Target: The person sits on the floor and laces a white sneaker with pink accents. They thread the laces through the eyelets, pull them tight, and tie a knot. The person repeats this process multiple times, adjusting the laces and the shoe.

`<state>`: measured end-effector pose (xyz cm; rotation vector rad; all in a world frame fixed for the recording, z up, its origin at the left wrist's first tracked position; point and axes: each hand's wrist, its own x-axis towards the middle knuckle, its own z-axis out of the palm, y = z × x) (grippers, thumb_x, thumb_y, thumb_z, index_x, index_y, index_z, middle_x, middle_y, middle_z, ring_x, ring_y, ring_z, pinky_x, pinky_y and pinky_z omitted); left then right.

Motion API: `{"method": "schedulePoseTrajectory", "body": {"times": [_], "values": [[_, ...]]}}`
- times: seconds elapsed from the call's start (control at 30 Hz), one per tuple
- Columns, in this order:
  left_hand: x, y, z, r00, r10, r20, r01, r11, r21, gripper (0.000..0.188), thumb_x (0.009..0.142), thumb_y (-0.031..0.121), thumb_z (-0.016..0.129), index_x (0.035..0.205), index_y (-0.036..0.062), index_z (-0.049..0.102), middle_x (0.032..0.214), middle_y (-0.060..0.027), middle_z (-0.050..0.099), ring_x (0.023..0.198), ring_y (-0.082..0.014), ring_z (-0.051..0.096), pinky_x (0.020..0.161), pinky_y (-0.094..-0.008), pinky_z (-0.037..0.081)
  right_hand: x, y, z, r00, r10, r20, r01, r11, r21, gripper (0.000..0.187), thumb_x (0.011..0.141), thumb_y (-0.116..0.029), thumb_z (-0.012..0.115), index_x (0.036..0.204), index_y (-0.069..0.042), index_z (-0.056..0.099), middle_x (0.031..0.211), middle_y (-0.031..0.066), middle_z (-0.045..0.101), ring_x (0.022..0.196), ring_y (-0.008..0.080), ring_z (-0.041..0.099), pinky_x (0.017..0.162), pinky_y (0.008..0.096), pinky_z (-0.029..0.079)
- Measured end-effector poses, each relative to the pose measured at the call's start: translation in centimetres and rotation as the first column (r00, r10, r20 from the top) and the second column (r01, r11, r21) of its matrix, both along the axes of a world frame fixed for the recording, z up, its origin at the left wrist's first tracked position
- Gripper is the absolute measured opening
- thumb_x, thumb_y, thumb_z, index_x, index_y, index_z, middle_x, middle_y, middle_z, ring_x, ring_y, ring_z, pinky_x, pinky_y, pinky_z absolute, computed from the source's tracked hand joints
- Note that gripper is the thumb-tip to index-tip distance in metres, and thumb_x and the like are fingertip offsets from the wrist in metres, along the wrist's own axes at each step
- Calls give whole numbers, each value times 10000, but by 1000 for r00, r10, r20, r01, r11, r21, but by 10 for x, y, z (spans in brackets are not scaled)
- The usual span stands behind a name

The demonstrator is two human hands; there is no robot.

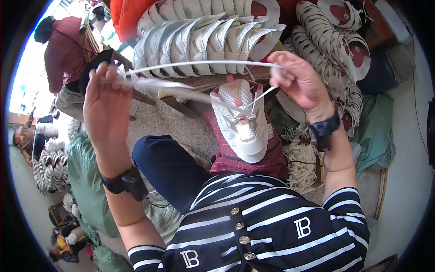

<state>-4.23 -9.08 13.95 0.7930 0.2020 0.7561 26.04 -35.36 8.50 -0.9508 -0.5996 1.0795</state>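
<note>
A white shoelace (199,62) stretches in an arc between my two raised hands. My left hand (108,97) is closed on one part of it, its fingers slightly blurred. My right hand (297,79) pinches the lace between thumb and fingers. From the right hand a strand runs down to a white shoe upper (242,124) with pinkish trim, which rests toe toward me on a dark red striped cloth (222,158). Another strand, smeared by motion, passes from near the left hand to the shoe's eyelets. Neither hand touches the shoe.
Behind the shoe, rows of nested white shoe uppers (195,45) lie on a wooden bench (190,86). More stacked uppers (326,45) stand at the right. A box of loose laces (301,167) sits beside my right forearm. Green sacks (88,181) lie at left; people work farther off.
</note>
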Motion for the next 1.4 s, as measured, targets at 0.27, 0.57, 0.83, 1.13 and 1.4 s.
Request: {"method": "schedulePoseTrajectory", "body": {"times": [0.27, 0.57, 0.83, 1.13, 1.4], "values": [[-126, 121, -151, 997, 35, 73, -6, 931, -364, 277, 1039, 187, 416, 857, 51, 573, 662, -22, 468, 561, -131, 386, 555, -270, 349, 124, -125, -21, 842, -344, -416, 312, 939, -144, 170, 972, -46, 506, 1117, 10, 573, 599, -68, 318, 467, 63, 290, 466, 223, 291], [-190, 168, -162, 893, 337, -299, -436, 814, -383, 337, 1073, 206, 339, 1003, 5, 599, 589, 24, 333, 502, -98, 274, 478, -260, 260, 240, -314, -65, 454, -874, -173, 760, 481, -437, 354, 942, 49, 434, 1287, -28, 458, 616, -24, 348, 449, 99, 327, 409, 239, 293], [-126, 75, -137, 616, 466, -636, -338, 885, 321, 254, 1019, 195, 514, 1189, 32, 611, 729, 35, 506, 553, -61, 419, 472, -236, 354, 118, -202, -128, 787, -513, 343, 609, 555, -566, 404, 938, -99, 527, 1331, -7, 528, 860, 15, 629, 537, 12, 399, 402, 183, 270], [47, -109, -136, 826, 23, -564, 180, 936, 302, 266, 1063, 207, 491, 1104, -5, 646, 943, -48, 680, 678, -70, 537, 648, -223, 470, -43, -43, -76, 941, 43, 336, 84, 931, -356, 163, 991, -175, 591, 1063, -32, 626, 881, 27, 683, 724, 54, 618, 610, 186, 457], [55, -136, -137, 732, -132, -669, 371, 900, 228, 302, 1067, 261, 486, 1021, 26, 671, 743, 33, 583, 627, -22, 457, 568, -191, 367, -39, -28, -59, 702, 306, 643, 85, 860, -502, 142, 929, -160, 626, 870, -34, 656, 726, 16, 643, 647, 62, 585, 582, 241, 463]]}}
